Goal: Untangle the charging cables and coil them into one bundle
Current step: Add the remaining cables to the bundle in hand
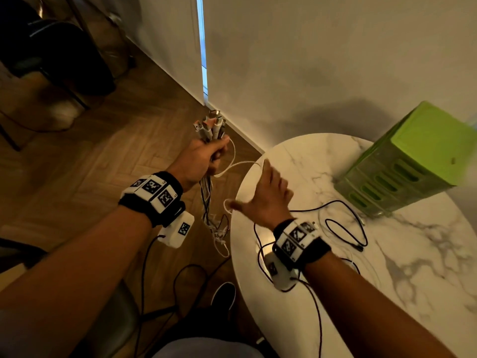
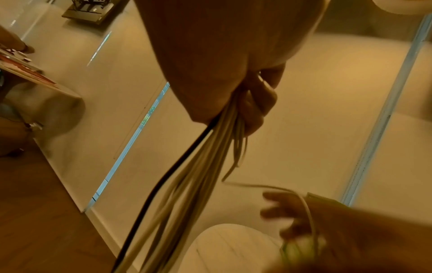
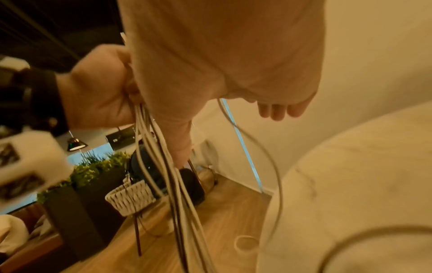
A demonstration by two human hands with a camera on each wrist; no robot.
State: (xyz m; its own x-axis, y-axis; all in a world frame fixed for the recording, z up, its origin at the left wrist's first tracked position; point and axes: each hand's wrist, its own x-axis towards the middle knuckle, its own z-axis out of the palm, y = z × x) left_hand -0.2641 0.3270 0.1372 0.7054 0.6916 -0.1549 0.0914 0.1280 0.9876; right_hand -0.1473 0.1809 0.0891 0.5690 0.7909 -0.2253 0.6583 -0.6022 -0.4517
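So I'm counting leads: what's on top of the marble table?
On the marble table: a green slotted box and a loose black cable. The right hand and wrist cover part of it.

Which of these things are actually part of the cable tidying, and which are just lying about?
Part of the job:
- bunch of cables, gripped in the left hand
- white cable loop by the right hand
- black cable on the table

Just lying about:
- green box
- marble table
- wicker basket
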